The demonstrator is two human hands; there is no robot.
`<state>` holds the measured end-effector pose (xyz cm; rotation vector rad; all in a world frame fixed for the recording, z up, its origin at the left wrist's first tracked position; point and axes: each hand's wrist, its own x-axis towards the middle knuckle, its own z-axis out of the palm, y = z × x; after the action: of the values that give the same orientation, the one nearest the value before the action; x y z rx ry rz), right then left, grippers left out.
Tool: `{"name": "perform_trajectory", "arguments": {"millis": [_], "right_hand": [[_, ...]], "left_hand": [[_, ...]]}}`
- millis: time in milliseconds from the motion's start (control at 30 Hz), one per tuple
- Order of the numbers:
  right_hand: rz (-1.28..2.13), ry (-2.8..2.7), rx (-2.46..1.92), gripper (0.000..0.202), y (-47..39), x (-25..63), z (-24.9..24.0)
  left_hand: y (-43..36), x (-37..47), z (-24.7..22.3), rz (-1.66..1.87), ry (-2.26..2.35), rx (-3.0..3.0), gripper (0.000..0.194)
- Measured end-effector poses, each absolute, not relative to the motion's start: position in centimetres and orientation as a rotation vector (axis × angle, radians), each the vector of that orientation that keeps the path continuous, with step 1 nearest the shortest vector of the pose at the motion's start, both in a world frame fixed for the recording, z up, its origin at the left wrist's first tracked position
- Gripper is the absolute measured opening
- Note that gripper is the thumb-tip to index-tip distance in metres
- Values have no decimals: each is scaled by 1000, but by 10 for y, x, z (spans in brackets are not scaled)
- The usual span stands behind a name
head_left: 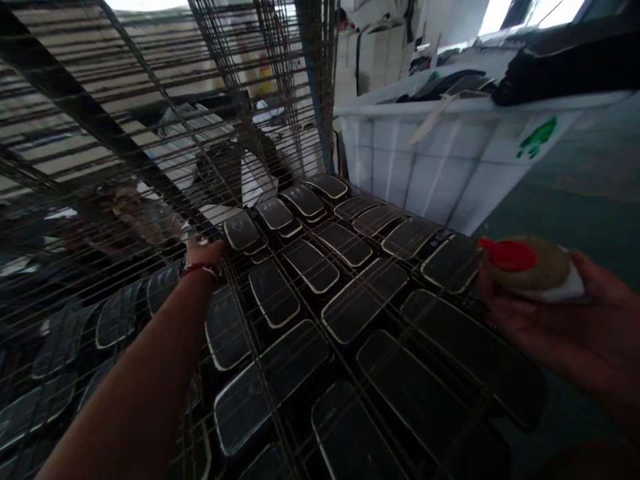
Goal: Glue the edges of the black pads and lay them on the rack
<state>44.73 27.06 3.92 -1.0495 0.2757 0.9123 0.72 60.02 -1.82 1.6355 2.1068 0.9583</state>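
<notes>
My left hand (204,256) reaches forward and closes around the edge of a raised wire rack shelf (145,160), near its dark bar. A red and white band circles that wrist. Below lies another wire shelf, carrying rows of dark rounded panels (367,297) with pale edges; some overlap others. On the right, my right hand (565,327) is closed around a squeeze bottle (545,267) with a red nozzle cap pointing left. The bottle is held on its side above the right edge of the rack, and part of its body is hidden in the palm.
A large white plastic bin (415,160) stands beyond the rack at the right, with dark material (575,63) heaped over its rim. More dark panels (117,313) show at the left through wires. Stacked sheets and clutter sit behind the raised shelf.
</notes>
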Motion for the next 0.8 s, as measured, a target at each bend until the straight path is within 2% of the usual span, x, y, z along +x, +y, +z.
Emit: {"name": "perform_trajectory", "arguments": {"millis": [133,300,567,800], "right_hand": [[969,319,-978,40,260,447,46],[1061,269,-908,36,247,441,48],[1034,249,-861,35,249,454,34],[994,271,-885,35,257,461,38]], "left_hand": [[542,-11,-17,794,2285,1720,49],[502,-2,-21,528,2228,1965,33],[554,53,-36,226,2162,2063,35],[588,65,-47,160,2182,2040,37]]}}
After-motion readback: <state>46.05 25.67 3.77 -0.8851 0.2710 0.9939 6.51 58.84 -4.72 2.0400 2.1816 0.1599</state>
